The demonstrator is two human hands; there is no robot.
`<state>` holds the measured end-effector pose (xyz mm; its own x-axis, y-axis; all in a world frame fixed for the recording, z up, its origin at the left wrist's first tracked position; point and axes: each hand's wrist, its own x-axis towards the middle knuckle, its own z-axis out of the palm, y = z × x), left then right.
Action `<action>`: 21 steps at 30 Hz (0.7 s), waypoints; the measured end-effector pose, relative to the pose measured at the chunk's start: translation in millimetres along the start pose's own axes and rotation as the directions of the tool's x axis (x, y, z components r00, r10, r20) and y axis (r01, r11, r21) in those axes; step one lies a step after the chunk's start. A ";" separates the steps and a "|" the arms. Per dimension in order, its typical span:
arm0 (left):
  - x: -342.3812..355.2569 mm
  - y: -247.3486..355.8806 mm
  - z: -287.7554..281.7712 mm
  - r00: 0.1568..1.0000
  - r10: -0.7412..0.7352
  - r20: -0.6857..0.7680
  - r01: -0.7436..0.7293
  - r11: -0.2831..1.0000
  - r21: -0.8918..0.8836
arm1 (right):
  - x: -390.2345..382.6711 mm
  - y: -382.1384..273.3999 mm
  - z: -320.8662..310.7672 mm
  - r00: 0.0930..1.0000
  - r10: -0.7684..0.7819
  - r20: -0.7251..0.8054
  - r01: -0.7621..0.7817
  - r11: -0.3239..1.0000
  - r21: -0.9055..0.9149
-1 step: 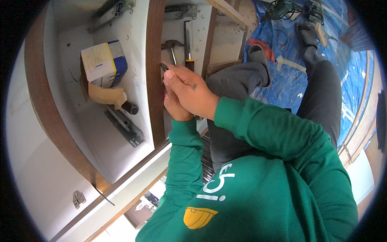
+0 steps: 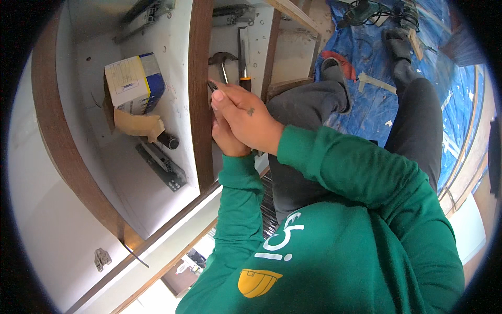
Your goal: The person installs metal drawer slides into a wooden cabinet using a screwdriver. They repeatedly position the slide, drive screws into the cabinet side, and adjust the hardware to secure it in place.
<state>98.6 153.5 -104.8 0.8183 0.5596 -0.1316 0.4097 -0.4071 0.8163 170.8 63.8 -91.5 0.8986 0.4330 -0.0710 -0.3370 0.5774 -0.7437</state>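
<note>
My right hand (image 2: 247, 111) is closed over my left hand (image 2: 228, 139), its thumb lying on top. Both hands are at the brown upright edge (image 2: 201, 104) of a cabinet divider. A small dark tip (image 2: 211, 85) pokes out past the right fingers against that edge; the rest of the thing is covered, so its kind does not show. Fingers of the left hand are curled beneath and mostly hidden. Just beyond the hands, inside the compartment, lie a claw hammer (image 2: 224, 62) and a chisel-like tool (image 2: 244, 57) with an orange-and-black handle.
In the left compartment sit an open cardboard box (image 2: 125, 83), a dark drawer slide (image 2: 159, 166) and a black cylinder (image 2: 168, 140). A metal hinge (image 2: 102, 259) is on the white panel. Blue sheeting (image 2: 366, 112) covers the floor, with a corded power tool (image 2: 361, 14) at the back.
</note>
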 end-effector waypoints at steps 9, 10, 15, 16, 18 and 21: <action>5.3 -10.8 3.4 0.999 -0.004 -0.042 -0.012 0.930 -0.368 | 8.9 -2.6 -7.0 0.998 0.054 0.033 -0.052 0.997 -0.063; 7.7 -8.4 4.8 0.999 -0.003 -0.033 -0.007 0.952 -0.306 | 9.4 -2.6 -8.4 0.995 0.084 0.053 -0.080 0.993 -0.086; 5.0 1.9 12.1 0.999 -0.026 -0.044 0.005 0.905 -0.425 | 5.9 0.1 -5.3 1.000 -0.020 0.017 0.021 0.998 -0.051; 3.5 2.8 12.6 0.998 -0.033 -0.050 0.007 0.893 -0.449 | 4.7 0.7 -4.2 0.997 0.065 0.035 -0.063 0.996 -0.061; 2.7 3.7 12.4 0.998 -0.034 -0.055 0.007 0.899 -0.437 | 4.6 1.3 -2.9 0.999 -0.050 0.013 0.051 0.997 -0.060; 2.9 4.1 11.9 0.998 -0.033 -0.045 0.013 0.918 -0.397 | 2.9 -0.7 -2.0 1.000 0.003 0.021 -0.002 0.999 -0.049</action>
<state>107.5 144.9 -108.6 0.7853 0.6045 -0.1336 0.2266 -0.0798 0.9707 174.2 63.3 -92.6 0.8914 0.4492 -0.0595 -0.3248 0.5420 -0.7751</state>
